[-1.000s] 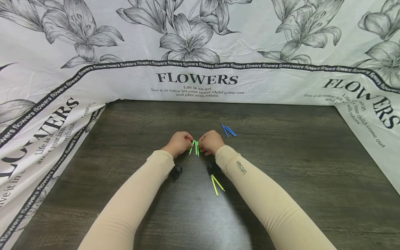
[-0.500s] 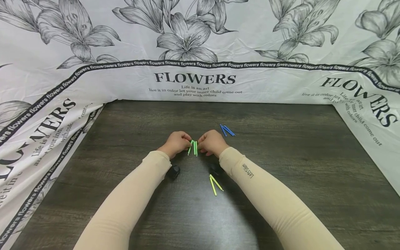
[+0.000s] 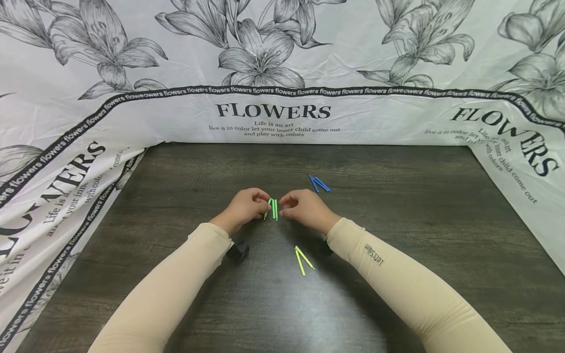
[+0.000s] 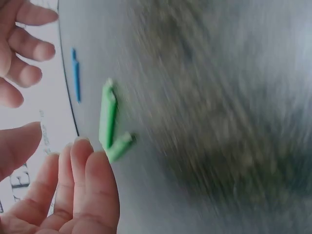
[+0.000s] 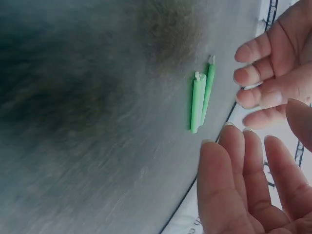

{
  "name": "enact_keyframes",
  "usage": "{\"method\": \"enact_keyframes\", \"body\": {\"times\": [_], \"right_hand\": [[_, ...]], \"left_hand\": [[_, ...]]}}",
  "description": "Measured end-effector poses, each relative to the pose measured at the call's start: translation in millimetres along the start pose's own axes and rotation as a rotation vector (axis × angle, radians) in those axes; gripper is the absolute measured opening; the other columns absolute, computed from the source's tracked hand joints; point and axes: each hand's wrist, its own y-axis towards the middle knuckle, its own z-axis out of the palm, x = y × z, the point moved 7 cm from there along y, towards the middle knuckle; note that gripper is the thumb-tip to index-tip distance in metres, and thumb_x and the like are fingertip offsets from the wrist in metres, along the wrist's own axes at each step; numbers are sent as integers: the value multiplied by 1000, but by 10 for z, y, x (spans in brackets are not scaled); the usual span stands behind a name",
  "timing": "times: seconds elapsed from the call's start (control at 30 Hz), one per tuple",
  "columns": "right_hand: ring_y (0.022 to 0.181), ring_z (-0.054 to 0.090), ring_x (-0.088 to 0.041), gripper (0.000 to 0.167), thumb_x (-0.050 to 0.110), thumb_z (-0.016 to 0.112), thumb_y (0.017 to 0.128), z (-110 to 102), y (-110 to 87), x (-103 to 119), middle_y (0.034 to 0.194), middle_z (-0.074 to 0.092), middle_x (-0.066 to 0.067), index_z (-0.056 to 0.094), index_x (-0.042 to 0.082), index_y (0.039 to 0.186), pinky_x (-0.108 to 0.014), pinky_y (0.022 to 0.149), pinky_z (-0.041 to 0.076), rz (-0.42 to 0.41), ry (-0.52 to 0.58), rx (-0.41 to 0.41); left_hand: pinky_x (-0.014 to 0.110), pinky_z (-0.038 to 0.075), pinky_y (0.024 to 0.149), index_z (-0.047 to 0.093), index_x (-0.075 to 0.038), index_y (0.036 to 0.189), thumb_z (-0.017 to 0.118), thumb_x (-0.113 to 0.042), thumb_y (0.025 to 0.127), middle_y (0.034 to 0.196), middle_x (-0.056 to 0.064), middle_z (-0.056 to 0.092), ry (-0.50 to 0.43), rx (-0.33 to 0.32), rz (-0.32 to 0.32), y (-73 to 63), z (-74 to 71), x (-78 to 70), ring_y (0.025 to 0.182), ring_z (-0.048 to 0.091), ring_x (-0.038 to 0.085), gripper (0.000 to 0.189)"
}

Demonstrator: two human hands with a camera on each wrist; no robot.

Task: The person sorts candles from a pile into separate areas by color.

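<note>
Several thin green candles (image 3: pixel 274 210) with pale wicks lie close together on the dark wooden table. Two are side by side, and another slants off to the left, as the left wrist view shows. My left hand (image 3: pixel 245 208) is just left of them, its fingertips overlapping the slanted candle in the head view. In the left wrist view, that hand's fingers (image 4: pixel 101 180) are loosely bent, with nothing between them and the thumb. Just right of the green candles, my right hand (image 3: pixel 307 210) has its thumb and fingers parted, with a small gap to the nearest candle.
Several blue candles (image 3: pixel 320 183) lie behind the right hand. Nearer the front, two yellow candles (image 3: pixel 303 261) form a narrow V on the table (image 3: pixel 397 196). A white flower-printed cloth (image 3: pixel 273 117) walls off the back and sides.
Both hands have eased away from the green candles, the right one drawing back to the right and the left one to the left. Their fingers have loosened. The candles stay in place.
</note>
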Motion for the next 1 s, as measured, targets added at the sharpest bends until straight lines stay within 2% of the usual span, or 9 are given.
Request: {"method": "enact_keyframes", "body": {"times": [0.17,0.33,0.47,0.7,1.0], "right_hand": [[97,63,-19,30,15,70,88,-12,-151,2,103,66,-5,67,3,115,-35,81,52,-38,-6,-13],[95,65,-18,29,14,70,88,-22,-291,-23,104,68,-7,66,2,114,-34,80,52,-66,-15,-31],[90,66,-17,28,11,71,86,-46,-366,-68,100,68,-6,67,2,112,-33,76,53,-64,-34,-47],[86,65,-16,24,10,72,83,-52,-475,-149,94,69,-2,70,3,107,-30,73,52,-30,-88,-35],[79,62,-11,20,7,72,83,7,-588,-232,88,69,-1,71,3,103,-26,66,50,-19,-119,-11]], "left_hand": [[39,52,86,56,1,125,60,-6,92,109,14,62,-28,10,32,-108,69,-77,98,61,27,33],[40,51,87,56,-1,126,61,-7,93,109,12,62,-46,20,32,-220,125,-130,100,61,28,34],[39,52,85,58,-1,124,62,-6,91,108,12,64,-48,23,30,-286,169,-122,99,62,28,34],[37,53,84,59,0,123,64,-3,88,107,12,64,-56,68,15,-389,313,-52,93,63,22,35],[34,52,71,63,2,108,67,-2,85,90,7,68,-51,-8,36,-545,475,-30,76,62,16,23]]}}
